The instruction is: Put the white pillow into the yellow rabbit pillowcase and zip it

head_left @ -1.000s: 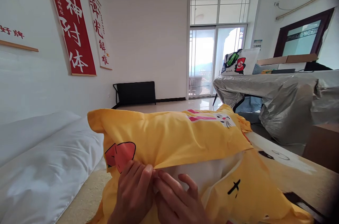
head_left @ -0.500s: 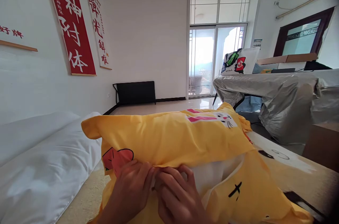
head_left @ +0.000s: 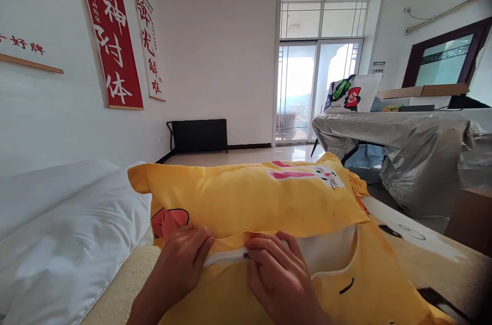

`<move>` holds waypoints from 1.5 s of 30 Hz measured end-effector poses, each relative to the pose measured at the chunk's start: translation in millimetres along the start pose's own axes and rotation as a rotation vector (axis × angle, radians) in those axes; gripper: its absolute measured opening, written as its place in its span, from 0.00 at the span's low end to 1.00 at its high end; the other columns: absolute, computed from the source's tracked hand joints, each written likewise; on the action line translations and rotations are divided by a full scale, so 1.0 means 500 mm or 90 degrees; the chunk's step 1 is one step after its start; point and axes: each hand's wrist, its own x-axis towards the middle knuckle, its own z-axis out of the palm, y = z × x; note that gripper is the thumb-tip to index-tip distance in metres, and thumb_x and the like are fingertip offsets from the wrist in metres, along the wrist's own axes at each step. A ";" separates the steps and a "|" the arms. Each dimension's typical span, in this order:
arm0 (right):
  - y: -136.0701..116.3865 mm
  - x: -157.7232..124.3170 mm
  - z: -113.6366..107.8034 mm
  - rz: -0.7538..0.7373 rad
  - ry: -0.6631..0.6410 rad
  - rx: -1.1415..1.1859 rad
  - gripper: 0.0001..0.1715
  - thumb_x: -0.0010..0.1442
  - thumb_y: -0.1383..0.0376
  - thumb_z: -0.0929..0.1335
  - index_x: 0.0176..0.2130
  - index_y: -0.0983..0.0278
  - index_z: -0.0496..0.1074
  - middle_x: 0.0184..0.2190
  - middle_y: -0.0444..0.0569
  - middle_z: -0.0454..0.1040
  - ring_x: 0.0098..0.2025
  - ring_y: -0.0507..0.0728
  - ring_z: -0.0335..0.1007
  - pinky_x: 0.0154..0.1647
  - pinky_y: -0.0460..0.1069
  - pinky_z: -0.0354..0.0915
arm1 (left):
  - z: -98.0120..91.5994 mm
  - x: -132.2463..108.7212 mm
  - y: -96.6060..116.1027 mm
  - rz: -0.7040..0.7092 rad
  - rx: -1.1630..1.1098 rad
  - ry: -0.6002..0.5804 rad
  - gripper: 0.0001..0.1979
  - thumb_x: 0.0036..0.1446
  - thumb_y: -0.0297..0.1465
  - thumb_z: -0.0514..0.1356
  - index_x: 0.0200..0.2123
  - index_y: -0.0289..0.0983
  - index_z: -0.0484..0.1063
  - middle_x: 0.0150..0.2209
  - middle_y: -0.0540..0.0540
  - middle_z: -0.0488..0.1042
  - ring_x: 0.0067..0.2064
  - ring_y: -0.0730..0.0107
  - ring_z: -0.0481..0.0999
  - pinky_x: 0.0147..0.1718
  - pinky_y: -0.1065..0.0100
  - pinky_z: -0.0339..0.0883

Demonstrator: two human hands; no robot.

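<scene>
A yellow pillowcase with a rabbit print lies in front of me, stuffed with a white pillow that shows through its open side. A white zipper runs along the opening, closed between my hands and gaping to the right. My left hand is closed on the pillowcase edge at the zipper's left part. Pinched between the fingers of my right hand is the dark zipper pull.
White bedding lies at the left. A beige printed cover is beneath the pillow. At the right stand a cardboard box and a table with silver cloth. A black folded panel leans on the far wall.
My right hand has moved right along the zipper, away from my left hand. A closed stretch of zipper now shows between them. The view has shifted slightly.
</scene>
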 end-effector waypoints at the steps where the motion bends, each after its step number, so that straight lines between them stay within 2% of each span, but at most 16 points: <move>1: 0.000 -0.001 0.000 -0.002 0.000 -0.003 0.12 0.53 0.78 0.62 0.30 0.63 0.68 0.29 0.44 0.75 0.34 0.51 0.71 0.42 0.49 0.58 | -0.001 0.002 0.001 0.002 0.000 0.003 0.14 0.64 0.26 0.48 0.25 0.38 0.56 0.20 0.54 0.64 0.22 0.75 0.65 0.24 0.72 0.56; 5: -0.006 -0.009 0.006 -0.002 0.011 -0.023 0.12 0.53 0.78 0.62 0.29 0.63 0.67 0.29 0.43 0.75 0.33 0.50 0.71 0.44 0.49 0.59 | -0.004 0.010 0.024 0.014 0.015 0.042 0.12 0.64 0.24 0.48 0.26 0.38 0.58 0.22 0.54 0.65 0.25 0.73 0.64 0.28 0.70 0.57; 8: -0.010 -0.014 0.007 -0.008 0.017 -0.029 0.12 0.53 0.78 0.62 0.29 0.63 0.68 0.28 0.43 0.75 0.33 0.50 0.72 0.45 0.49 0.59 | 0.005 0.012 0.060 0.005 0.027 0.089 0.07 0.63 0.24 0.48 0.35 0.37 0.63 0.28 0.50 0.69 0.30 0.69 0.67 0.34 0.67 0.59; 10: -0.012 -0.016 0.006 -0.020 0.016 -0.024 0.11 0.53 0.78 0.62 0.30 0.64 0.68 0.29 0.44 0.75 0.33 0.50 0.72 0.44 0.49 0.59 | 0.019 0.012 0.084 0.002 0.040 0.106 0.07 0.63 0.25 0.48 0.41 0.35 0.65 0.32 0.47 0.70 0.34 0.67 0.67 0.36 0.65 0.59; 14: -0.014 -0.015 0.001 -0.041 0.013 -0.013 0.11 0.54 0.78 0.62 0.30 0.64 0.68 0.29 0.45 0.76 0.34 0.51 0.72 0.43 0.49 0.59 | 0.052 0.010 0.109 -0.012 0.071 0.138 0.07 0.62 0.24 0.49 0.35 0.36 0.65 0.29 0.47 0.68 0.32 0.66 0.65 0.33 0.65 0.58; 20: -0.005 -0.002 -0.004 -0.021 0.013 -0.022 0.12 0.54 0.78 0.62 0.31 0.64 0.70 0.31 0.45 0.76 0.33 0.51 0.72 0.42 0.49 0.59 | 0.077 0.002 0.092 -0.013 0.027 0.169 0.07 0.62 0.22 0.49 0.35 0.37 0.63 0.26 0.49 0.66 0.29 0.69 0.64 0.28 0.69 0.56; 28: 0.006 0.007 -0.013 -0.003 0.005 -0.058 0.11 0.54 0.77 0.63 0.29 0.62 0.68 0.29 0.42 0.76 0.32 0.50 0.72 0.42 0.49 0.58 | 0.081 0.000 0.087 -0.032 0.010 0.172 0.11 0.63 0.22 0.48 0.28 0.39 0.57 0.21 0.53 0.64 0.23 0.73 0.66 0.24 0.71 0.55; 37: 0.045 0.017 -0.030 0.015 0.029 -0.118 0.12 0.56 0.73 0.65 0.24 0.61 0.61 0.26 0.40 0.76 0.29 0.50 0.72 0.42 0.50 0.58 | 0.077 0.006 0.035 -0.061 -0.005 0.197 0.10 0.64 0.24 0.48 0.30 0.38 0.60 0.21 0.54 0.65 0.21 0.76 0.66 0.23 0.74 0.56; 42: 0.070 0.017 -0.037 0.032 0.039 -0.141 0.12 0.57 0.72 0.64 0.23 0.61 0.61 0.25 0.39 0.76 0.24 0.48 0.69 0.41 0.49 0.58 | 0.083 0.007 0.017 -0.110 -0.021 0.172 0.11 0.64 0.25 0.48 0.28 0.39 0.59 0.20 0.55 0.63 0.20 0.78 0.65 0.22 0.76 0.55; 45: 0.079 0.016 -0.034 0.028 0.034 -0.154 0.12 0.57 0.71 0.64 0.24 0.61 0.61 0.25 0.39 0.76 0.25 0.49 0.70 0.41 0.50 0.58 | 0.078 0.009 0.010 -0.137 -0.024 0.150 0.13 0.65 0.27 0.47 0.26 0.39 0.57 0.18 0.57 0.61 0.18 0.79 0.63 0.20 0.76 0.54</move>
